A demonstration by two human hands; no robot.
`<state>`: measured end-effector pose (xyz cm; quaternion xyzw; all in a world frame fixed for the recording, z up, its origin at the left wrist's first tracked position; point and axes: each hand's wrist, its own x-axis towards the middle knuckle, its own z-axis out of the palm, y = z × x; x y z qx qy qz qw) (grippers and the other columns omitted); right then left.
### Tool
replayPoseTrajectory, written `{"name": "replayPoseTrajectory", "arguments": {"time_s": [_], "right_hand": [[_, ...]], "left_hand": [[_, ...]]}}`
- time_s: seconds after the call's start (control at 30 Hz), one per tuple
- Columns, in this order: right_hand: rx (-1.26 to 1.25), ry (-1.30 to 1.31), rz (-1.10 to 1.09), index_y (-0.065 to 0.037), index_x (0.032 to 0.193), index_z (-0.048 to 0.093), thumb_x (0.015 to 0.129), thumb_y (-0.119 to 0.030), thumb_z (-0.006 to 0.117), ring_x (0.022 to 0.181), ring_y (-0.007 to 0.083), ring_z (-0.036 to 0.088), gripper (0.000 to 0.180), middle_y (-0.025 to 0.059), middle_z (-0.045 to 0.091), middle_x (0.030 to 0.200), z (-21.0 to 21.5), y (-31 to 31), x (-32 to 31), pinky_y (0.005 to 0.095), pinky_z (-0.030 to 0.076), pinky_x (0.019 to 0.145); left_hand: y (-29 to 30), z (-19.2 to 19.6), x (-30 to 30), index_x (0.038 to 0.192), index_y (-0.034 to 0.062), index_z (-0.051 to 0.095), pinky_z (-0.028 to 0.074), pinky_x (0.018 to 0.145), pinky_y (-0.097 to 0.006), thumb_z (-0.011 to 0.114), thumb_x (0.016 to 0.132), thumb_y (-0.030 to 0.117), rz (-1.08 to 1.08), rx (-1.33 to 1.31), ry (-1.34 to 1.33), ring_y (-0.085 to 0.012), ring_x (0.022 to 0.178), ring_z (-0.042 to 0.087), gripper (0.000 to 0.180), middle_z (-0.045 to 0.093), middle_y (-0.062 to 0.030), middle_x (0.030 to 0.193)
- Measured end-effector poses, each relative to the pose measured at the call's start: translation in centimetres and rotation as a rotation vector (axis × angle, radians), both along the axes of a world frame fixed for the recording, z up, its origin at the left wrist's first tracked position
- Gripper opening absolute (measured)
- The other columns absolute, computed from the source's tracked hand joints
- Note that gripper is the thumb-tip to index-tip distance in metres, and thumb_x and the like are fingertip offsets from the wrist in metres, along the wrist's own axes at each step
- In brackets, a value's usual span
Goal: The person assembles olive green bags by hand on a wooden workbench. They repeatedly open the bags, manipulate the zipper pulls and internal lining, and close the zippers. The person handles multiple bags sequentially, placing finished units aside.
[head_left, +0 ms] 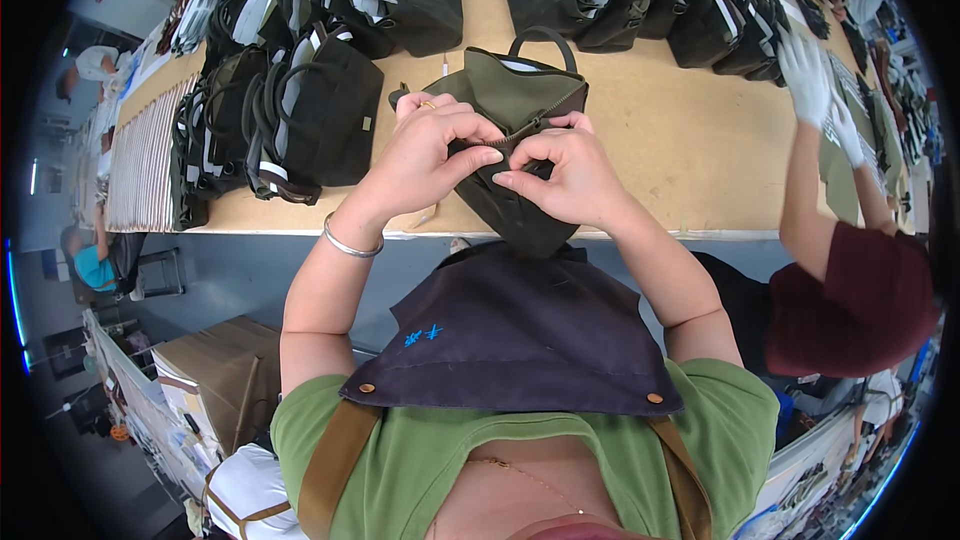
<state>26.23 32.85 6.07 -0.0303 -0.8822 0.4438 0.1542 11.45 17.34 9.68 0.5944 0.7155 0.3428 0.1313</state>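
wooden worktable, left hand and right hand fingers pinched on olive bag zipper, contents hidden

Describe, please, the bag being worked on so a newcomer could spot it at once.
On the long tan worktable, look at its near edge, between the left hand and right hand. The olive-green bag there is pinched at its zipper; the neighbouring bags are black and untouched.

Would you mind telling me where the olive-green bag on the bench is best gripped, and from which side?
Probably by its dark loop handle, from the far side above. The olive-green bag lies with that handle arched free toward the bench's far edge, while the left hand and right hand crowd the zipper at the near end.
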Motion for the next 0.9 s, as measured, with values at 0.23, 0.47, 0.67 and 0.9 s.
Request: {"name": "replayPoseTrajectory", "arguments": {"time_s": [0.23, 0.47, 0.67, 0.9], "right_hand": [[0.009, -0.021, 0.01, -0.014, 0.072, 0.066, 0.076, -0.024, 0.077, 0.06, 0.0153, 0.057, 0.015, -0.0001, 0.062, 0.059, 0.4, -0.1, -0.2, 0.0356, 0.032, 0.095], [0.017, -0.063, 0.026, -0.013, 0.078, 0.067, 0.076, -0.024, 0.077, 0.076, 0.0184, 0.06, 0.014, 0.001, 0.067, 0.073, 1.2, 0.5, 0.1, 0.0353, 0.033, 0.094], [-0.045, 0.139, 0.051, -0.009, 0.095, 0.067, 0.082, -0.023, 0.071, 0.083, 0.0251, 0.062, 0.019, 0.0076, 0.068, 0.099, 1.6, 2.3, -0.8, 0.0383, 0.043, 0.086], [-0.352, -0.207, 0.208, -0.001, 0.092, 0.069, 0.089, -0.015, 0.063, 0.075, 0.0149, 0.067, 0.015, 0.0079, 0.071, 0.08, 1.3, 3.0, -1.2, 0.0292, 0.05, 0.068]], "left_hand": [[0.4, 0.5, 0.8, 0.084, 0.01, 0.064, 0.028, 0.089, -0.037, 0.07, 0.081, 0.012, 0.049, -0.073, 0.084, -0.0169, 0.077, 0.054, 0.007, 0.061, 0.0004, 0.074], [-0.1, 0.1, -0.1, 0.085, 0.0104, 0.061, 0.026, 0.091, -0.033, 0.071, 0.083, 0.012, 0.019, -0.054, -0.014, -0.0122, 0.079, 0.053, 0.011, 0.057, 0.0027, 0.077], [-0.3, 0.3, 0.0, 0.088, 0.0128, 0.064, 0.025, 0.093, -0.033, 0.075, 0.081, 0.013, 0.018, -0.018, -0.062, -0.0105, 0.077, 0.057, 0.013, 0.061, 0.0046, 0.079], [-0.4, 0.2, 1.3, 0.086, 0.0141, 0.066, 0.026, 0.093, -0.035, 0.077, 0.079, 0.016, 0.05, 0.034, 0.071, -0.0114, 0.073, 0.057, 0.013, 0.066, 0.0057, 0.074]]}}
